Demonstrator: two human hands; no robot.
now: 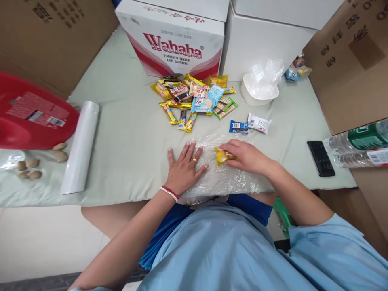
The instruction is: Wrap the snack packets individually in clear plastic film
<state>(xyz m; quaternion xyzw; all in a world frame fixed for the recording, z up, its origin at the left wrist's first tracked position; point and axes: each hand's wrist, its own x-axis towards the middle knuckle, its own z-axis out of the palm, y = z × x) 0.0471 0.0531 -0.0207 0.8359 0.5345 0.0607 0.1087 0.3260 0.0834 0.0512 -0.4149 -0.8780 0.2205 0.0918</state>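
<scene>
My left hand (185, 169) lies flat with fingers spread on the left part of a clear plastic sheet (224, 181). Over the sheet's right part, my right hand (247, 155) is closed around a yellow-wrapped snack (222, 156); its far end is hidden under my fingers. Just beyond that hand lie a blue snack packet (239, 127) and a white snack packet (259, 123), touching each other. Farther back is a heap of packaged snacks (197, 97) in yellow, brown, blue and green wrappers.
A white plastic-film roll (80, 147) and a red container (36, 111) are at left, near several brown nuts (33, 163). Behind stand a Wahaha carton (178, 44) and a white bowl (259, 95) holding clear plastic. A black phone (321, 158) and water bottles (360, 137) lie at right.
</scene>
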